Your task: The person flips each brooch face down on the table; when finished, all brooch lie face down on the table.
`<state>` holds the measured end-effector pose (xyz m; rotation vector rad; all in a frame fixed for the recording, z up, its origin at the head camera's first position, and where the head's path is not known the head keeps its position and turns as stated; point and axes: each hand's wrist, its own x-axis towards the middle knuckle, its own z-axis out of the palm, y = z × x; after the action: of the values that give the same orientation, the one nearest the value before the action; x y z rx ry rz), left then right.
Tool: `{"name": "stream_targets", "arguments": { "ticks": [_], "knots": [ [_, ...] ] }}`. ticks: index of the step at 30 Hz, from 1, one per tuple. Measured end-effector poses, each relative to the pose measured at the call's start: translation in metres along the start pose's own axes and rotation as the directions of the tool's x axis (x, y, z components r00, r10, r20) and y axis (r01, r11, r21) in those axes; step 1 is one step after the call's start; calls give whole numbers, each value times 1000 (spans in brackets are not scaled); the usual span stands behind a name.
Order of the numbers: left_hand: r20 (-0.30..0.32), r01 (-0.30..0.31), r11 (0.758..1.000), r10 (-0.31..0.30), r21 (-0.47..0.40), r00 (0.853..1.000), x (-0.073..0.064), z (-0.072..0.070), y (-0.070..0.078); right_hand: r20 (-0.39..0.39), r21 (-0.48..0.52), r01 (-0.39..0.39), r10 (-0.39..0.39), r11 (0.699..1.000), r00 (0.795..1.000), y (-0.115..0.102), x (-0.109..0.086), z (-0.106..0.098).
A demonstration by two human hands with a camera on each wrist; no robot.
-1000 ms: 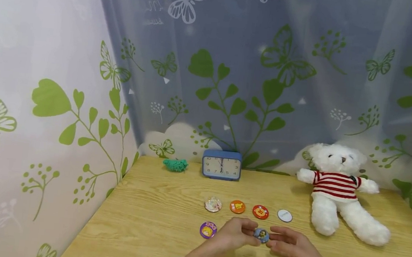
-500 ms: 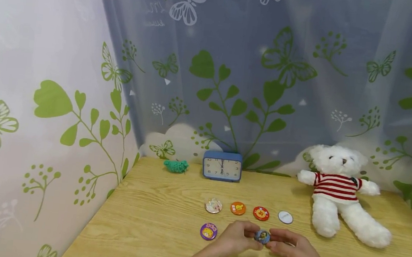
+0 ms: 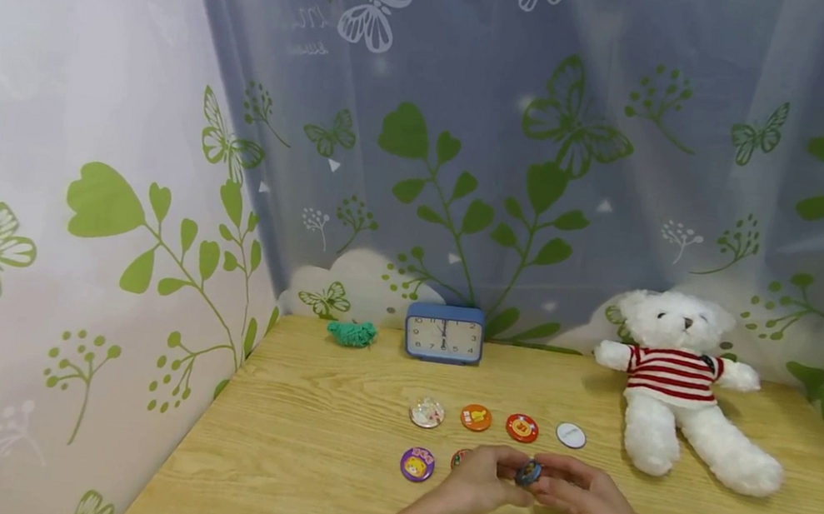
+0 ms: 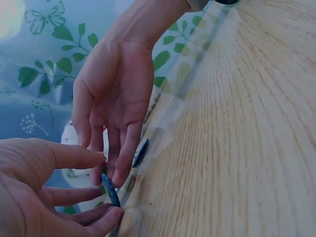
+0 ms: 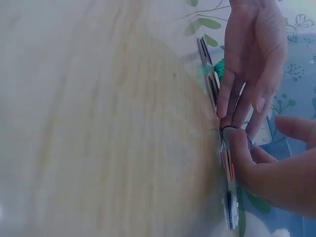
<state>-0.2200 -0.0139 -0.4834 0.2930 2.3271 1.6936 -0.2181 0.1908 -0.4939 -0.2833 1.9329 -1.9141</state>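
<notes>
A small round blue button badge [image 3: 528, 472] with a picture on it is held tilted between the fingertips of both hands, low over the table. My left hand [image 3: 482, 484] pinches its left side, and my right hand [image 3: 583, 494] grips the right side. The left wrist view catches the badge [image 4: 111, 190] nearly edge-on, at the left fingertips. In the right wrist view the right thumb covers part of the badge [image 5: 229, 132]. Just left of the left hand, a red and green badge [image 3: 459, 459] is partly hidden; a purple bear badge [image 3: 417, 464] lies beyond it.
Behind the hands is a row of badges: glittery [image 3: 427, 413], orange [image 3: 475, 417], red [image 3: 522, 428] and white [image 3: 571, 435]. Farther back stand a blue clock [image 3: 444, 333], a green bundle [image 3: 352, 334] and, at right, a white teddy bear [image 3: 673, 377] in a striped shirt.
Both hands have shifted slightly right. The blue badge has turned from facing the head camera to a tilted, narrower angle. The red and green badge has come into sight beside the left hand.
</notes>
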Motion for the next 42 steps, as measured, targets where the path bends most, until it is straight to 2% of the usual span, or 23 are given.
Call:
{"name": "stream_targets", "arguments": {
  "ticks": [5,12,15,19,26,30,34,40,42],
  "knots": [
    [-34,1,999,0,38,999,3,3,0,-11,36,-11,11,999,1000,-1,1,2],
    [-47,3,1000,-2,10,999,3,4,1,9,59,-5,4,998,1000,-2,-1,2],
    [-63,-11,999,13,31,998,3,5,1,13,75,-7,6,997,1000,-2,-1,2],
    [-90,-27,997,33,67,995,5,6,0,-2,70,-8,8,998,1000,-3,0,3],
    [-127,-44,997,52,63,991,8,7,-3,-27,29,-21,22,999,999,-6,1,4],
    [-158,-70,995,81,75,984,8,7,-5,-35,8,-19,19,1000,999,-6,1,5],
    [-207,-90,992,106,83,973,10,9,-6,-18,-24,17,-18,1000,1000,-6,1,6],
    [-283,-61,993,89,104,955,13,11,-9,-16,-30,3,-3,1000,1000,-7,1,6],
    [-288,-55,995,75,78,955,14,12,-10,-27,-21,-6,6,1000,1000,-7,1,6]
  ]
}}
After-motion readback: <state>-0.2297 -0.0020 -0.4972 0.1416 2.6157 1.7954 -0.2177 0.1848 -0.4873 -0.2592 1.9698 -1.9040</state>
